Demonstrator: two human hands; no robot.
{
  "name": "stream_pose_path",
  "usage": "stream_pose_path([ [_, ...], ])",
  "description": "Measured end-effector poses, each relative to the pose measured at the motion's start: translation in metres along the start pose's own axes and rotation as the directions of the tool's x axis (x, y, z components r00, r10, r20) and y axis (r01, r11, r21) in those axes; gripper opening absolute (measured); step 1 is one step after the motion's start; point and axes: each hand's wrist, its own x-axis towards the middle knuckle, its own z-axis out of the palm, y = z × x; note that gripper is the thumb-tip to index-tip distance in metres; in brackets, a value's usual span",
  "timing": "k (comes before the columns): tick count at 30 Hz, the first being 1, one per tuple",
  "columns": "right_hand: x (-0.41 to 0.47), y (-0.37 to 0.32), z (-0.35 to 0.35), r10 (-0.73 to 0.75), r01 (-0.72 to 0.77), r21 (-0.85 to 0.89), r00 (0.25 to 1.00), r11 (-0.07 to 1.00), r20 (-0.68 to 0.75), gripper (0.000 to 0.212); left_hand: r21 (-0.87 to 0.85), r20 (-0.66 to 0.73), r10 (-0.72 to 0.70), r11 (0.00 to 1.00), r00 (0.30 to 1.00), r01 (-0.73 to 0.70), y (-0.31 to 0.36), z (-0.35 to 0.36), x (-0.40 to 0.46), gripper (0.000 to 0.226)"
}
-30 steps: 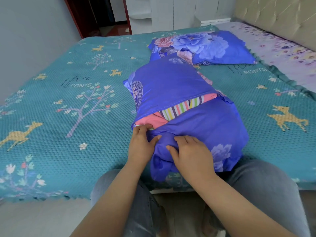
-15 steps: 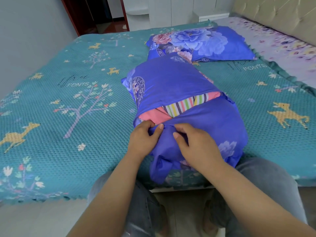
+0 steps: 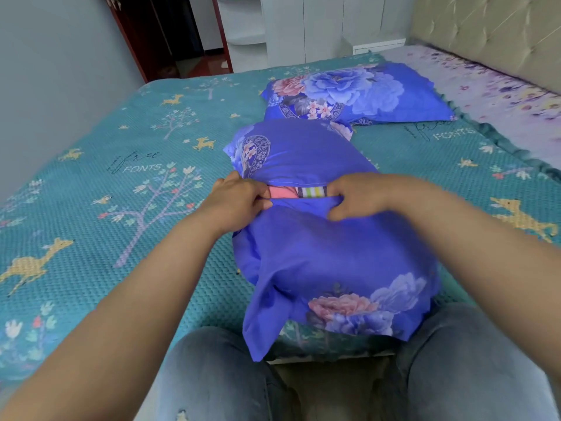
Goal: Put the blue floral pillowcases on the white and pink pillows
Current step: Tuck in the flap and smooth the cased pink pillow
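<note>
A blue floral pillowcase (image 3: 331, 259) lies lengthwise on the bed in front of me, its loose end hanging over the bed edge. Through its slit opening shows a narrow band of the pink and striped pillow (image 3: 296, 192) inside. My left hand (image 3: 235, 199) grips the lower flap's edge at the left end of the slit. My right hand (image 3: 356, 196) grips the same edge at the right end, fingers curled into the fabric. Behind lies a second pillow in a blue floral pillowcase (image 3: 358, 92), fully covered.
The bed carries a teal quilted cover (image 3: 127, 189) with deer and tree prints. A lilac floral sheet (image 3: 498, 92) and a padded headboard (image 3: 491, 28) are at the right. A grey wall stands left, a doorway and white cabinets behind. My knees in jeans press the bed edge.
Both hands moved up and apart along the flap, pulling its edge toward the upper hem. The exposed strip of pillow shrank to a narrow band.
</note>
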Motion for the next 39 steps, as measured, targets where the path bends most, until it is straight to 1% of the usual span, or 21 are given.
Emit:
stream_pose_path([
  [1,0.001,0.010,-0.012,-0.002,0.001,0.027,0.999,1.000,0.032,0.017,0.007,0.017,0.014,1.000,1.000,-0.014,-0.002,-0.003,0.005,0.014],
  [3,0.005,0.021,-0.021,0.026,-0.026,0.032,0.999,0.999,-0.026,0.016,0.057,0.006,0.031,0.998,0.999,-0.031,-0.005,-0.006,0.017,0.013],
  [5,0.015,0.019,-0.016,0.076,-0.090,-0.061,0.977,0.994,-0.199,0.019,0.114,-0.008,0.023,0.993,1.000,-0.022,-0.005,-0.009,0.029,0.015],
  [7,0.025,0.014,-0.002,0.054,-0.122,-0.136,0.904,0.983,-0.424,0.022,0.151,-0.058,0.016,0.989,0.998,-0.007,-0.002,-0.012,0.038,0.013],
  [9,0.030,0.008,0.008,0.036,-0.124,-0.123,0.830,0.985,-0.556,0.025,0.183,-0.152,0.001,0.983,0.988,0.027,-0.001,-0.010,0.044,0.008],
  [12,0.033,0.005,0.019,0.143,-0.175,-0.010,0.834,0.984,-0.534,0.034,0.148,-0.219,-0.128,0.975,0.967,0.163,-0.008,0.001,0.049,0.019],
  [15,0.017,0.009,0.025,0.357,-0.286,0.219,0.809,0.933,-0.467,0.060,-0.005,-0.101,-0.411,0.911,0.906,0.413,-0.029,0.015,0.044,0.033],
  [17,0.005,0.024,0.033,0.500,-0.379,0.433,0.840,0.818,-0.211,0.077,-0.125,0.057,-0.570,0.810,0.819,0.573,-0.046,0.026,0.036,0.043],
  [18,0.001,0.033,0.044,0.516,-0.425,0.612,0.856,0.667,0.032,0.080,-0.220,0.150,-0.613,0.745,0.776,0.630,-0.055,0.033,0.032,0.046],
  [19,-0.003,0.038,0.054,0.443,-0.466,0.761,0.858,0.452,0.262,0.076,-0.340,0.238,-0.627,0.661,0.741,0.669,-0.059,0.040,0.027,0.046],
  [20,-0.004,0.043,0.068,0.346,-0.475,0.840,0.859,0.262,0.378,0.080,-0.483,0.334,-0.610,0.544,0.718,0.687,-0.053,0.043,0.020,0.040],
  [22,0.004,0.049,0.096,0.307,-0.359,0.933,0.890,0.019,0.337,0.063,-0.700,0.441,-0.524,0.307,0.728,0.645,-0.032,0.049,0.008,0.026],
  [24,0.012,0.049,0.109,0.389,-0.109,0.994,0.915,-0.020,0.108,0.025,-0.778,0.394,-0.553,0.224,0.734,0.587,-0.017,0.056,0.001,0.040],
  [25,0.012,0.045,0.109,0.403,0.000,1.000,0.915,0.006,-0.002,0.015,-0.778,0.331,-0.634,0.236,0.699,0.583,-0.015,0.061,-0.002,0.047],
  [27,0.008,0.040,0.106,0.390,0.152,0.988,0.911,-0.006,-0.138,0.023,-0.818,0.125,-0.787,0.263,0.605,0.511,-0.011,0.070,-0.007,0.047],
  [29,0.006,0.037,0.095,0.386,0.245,0.966,0.902,-0.083,-0.196,0.024,-0.869,-0.055,-0.843,0.304,0.535,0.391,-0.008,0.067,-0.012,0.039],
  [31,0.011,0.038,0.082,0.384,0.284,0.954,0.895,-0.101,-0.226,0.020,-0.869,-0.098,-0.855,0.324,0.510,0.375,-0.010,0.056,-0.008,0.036],
  [34,0.029,0.038,0.069,0.386,0.173,0.983,0.912,-0.054,-0.139,0.034,-0.800,0.007,-0.818,0.340,0.575,0.494,-0.038,0.044,0.007,0.044],
  [36,0.038,0.041,0.077,0.353,0.027,0.999,0.935,0.021,-0.032,0.056,-0.615,-0.054,-0.828,0.468,0.558,0.635,-0.047,0.040,0.006,0.045],
  [37,0.041,0.041,0.086,0.330,-0.039,0.999,0.943,0.009,0.034,0.063,-0.536,-0.194,-0.793,0.579,0.578,0.615,-0.041,0.039,-0.001,0.042],
  [39,0.039,0.043,0.112,0.305,-0.093,0.994,0.946,-0.061,0.107,0.072,-0.445,-0.431,-0.510,0.838,0.744,0.316,-0.005,0.037,-0.020,0.033],
])
